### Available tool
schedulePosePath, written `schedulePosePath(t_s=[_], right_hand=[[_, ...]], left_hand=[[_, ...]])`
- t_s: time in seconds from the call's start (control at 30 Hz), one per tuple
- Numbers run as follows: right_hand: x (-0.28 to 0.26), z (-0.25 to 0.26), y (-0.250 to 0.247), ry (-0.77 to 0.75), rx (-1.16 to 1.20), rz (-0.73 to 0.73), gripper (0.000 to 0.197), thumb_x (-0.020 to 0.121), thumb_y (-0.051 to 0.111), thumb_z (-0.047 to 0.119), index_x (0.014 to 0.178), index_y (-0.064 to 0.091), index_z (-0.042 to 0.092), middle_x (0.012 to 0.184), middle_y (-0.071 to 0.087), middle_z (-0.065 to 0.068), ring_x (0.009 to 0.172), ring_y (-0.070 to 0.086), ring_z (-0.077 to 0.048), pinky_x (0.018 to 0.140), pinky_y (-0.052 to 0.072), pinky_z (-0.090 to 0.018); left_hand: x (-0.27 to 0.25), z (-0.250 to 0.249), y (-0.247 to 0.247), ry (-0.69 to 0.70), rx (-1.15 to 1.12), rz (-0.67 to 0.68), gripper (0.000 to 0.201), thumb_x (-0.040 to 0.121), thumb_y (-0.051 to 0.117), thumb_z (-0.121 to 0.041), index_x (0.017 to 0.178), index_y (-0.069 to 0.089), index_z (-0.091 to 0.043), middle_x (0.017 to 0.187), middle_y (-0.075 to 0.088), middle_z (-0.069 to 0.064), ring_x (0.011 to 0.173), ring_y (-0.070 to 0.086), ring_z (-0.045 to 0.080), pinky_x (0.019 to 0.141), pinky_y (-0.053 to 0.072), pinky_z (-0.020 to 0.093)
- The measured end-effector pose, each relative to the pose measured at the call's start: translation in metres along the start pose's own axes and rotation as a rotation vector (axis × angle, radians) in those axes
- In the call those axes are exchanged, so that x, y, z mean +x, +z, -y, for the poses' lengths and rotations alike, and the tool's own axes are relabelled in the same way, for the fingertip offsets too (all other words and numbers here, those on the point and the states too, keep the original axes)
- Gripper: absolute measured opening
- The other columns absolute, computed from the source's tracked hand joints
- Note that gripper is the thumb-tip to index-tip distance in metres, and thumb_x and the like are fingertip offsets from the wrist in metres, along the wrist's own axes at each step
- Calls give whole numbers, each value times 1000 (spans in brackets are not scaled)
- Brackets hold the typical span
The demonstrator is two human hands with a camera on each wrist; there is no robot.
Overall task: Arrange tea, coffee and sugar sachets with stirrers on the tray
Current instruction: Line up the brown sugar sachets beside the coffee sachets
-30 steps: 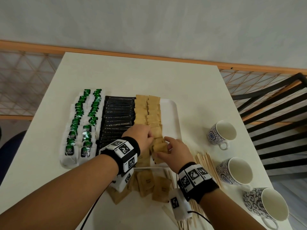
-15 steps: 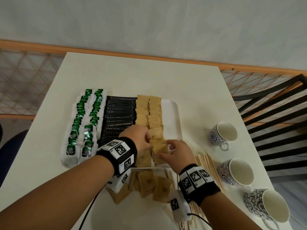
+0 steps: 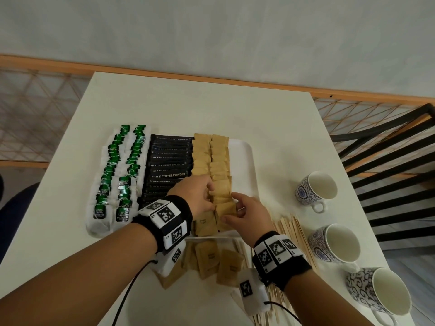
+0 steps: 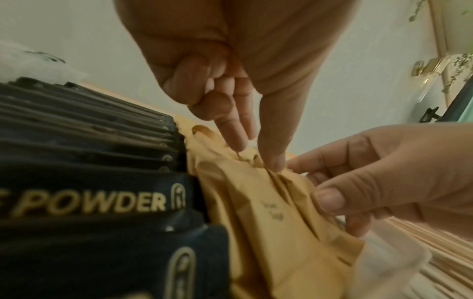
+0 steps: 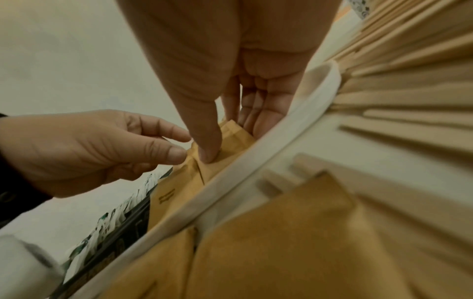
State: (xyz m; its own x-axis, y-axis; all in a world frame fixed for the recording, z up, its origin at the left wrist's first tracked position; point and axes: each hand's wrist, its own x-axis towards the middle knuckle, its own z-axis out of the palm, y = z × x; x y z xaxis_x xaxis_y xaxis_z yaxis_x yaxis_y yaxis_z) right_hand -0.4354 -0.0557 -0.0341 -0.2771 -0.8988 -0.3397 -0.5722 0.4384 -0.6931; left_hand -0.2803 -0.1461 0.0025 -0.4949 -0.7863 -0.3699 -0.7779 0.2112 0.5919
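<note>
A: Where are the brown sugar sachets (image 3: 213, 161)?

B: On the white tray (image 3: 242, 165), in 2 overlapping columns running near to far, just right of the black coffee sachets (image 3: 169, 170); the green tea bags (image 3: 117, 170) fill 2 more columns at the left edge.

A: And the hands?

B: Both meet at the near end of the right sugar column; the right hand (image 3: 249, 215) grasps the nearest sachet (image 3: 225, 209) there, thumb pressed on its face and fingers behind it; the wrist view shows the thumb tip flat on the paper, just inside the tray's rim.

A: The left hand (image 3: 193, 196)?

B: It pinches the top edge of a sachet beside that one, between thumb and forefinger; the other fingers curl into the palm.

A: Anything off the tray?

B: Several loose sugar sachets (image 3: 211, 262) lie on the table (image 3: 188, 107) just near the tray's near rim, partly under the wrists; a fan of wooden stirrers (image 3: 294, 234) lies right of them, near the right wrist.

A: Further out?

B: 3 patterned cups (image 3: 315, 188) stand in a line along the right side of the table, well apart from the tray; a dark chair (image 3: 388, 147) sits beyond the right edge.
</note>
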Motion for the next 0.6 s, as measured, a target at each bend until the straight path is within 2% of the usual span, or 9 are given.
schedulePosePath(t_s=[0.1,0.27,0.33,0.5,0.6], right_hand=[[-1,0,-1,-14,-55,24,65,77,73,25,136,45,33,106,53,7,80,52,0,62,38,-6],[-4,4,-5,-32,-129,62,73,78,72,23,141,37,32,107,49,7,78,47,2,66,37,-6],[-5,6,-5,-36,-135,68,74,79,71,21,142,36,33,109,50,7,80,48,2,71,39,-8],[0,10,-1,-13,-103,3,67,78,71,23,137,40,31,105,54,6,76,52,0,60,37,-9],[3,12,3,-18,-120,7,68,76,71,24,137,41,29,104,54,6,80,54,-5,69,44,-16]], left_hand=[[-9,5,-2,19,153,57,40,68,77,-33,94,47,-30,89,46,-13,83,50,12,70,43,30],[-16,8,6,74,363,101,41,72,77,-36,93,42,-31,101,48,-9,91,46,14,69,37,28],[-14,9,6,90,379,89,38,74,76,-35,95,44,-30,106,49,-8,92,45,14,72,38,28],[-13,9,3,118,387,64,30,78,72,-27,98,50,-29,107,44,-8,101,46,17,78,40,28],[-13,10,1,127,396,54,30,78,72,-27,96,48,-30,103,40,-8,102,46,16,81,41,29]])
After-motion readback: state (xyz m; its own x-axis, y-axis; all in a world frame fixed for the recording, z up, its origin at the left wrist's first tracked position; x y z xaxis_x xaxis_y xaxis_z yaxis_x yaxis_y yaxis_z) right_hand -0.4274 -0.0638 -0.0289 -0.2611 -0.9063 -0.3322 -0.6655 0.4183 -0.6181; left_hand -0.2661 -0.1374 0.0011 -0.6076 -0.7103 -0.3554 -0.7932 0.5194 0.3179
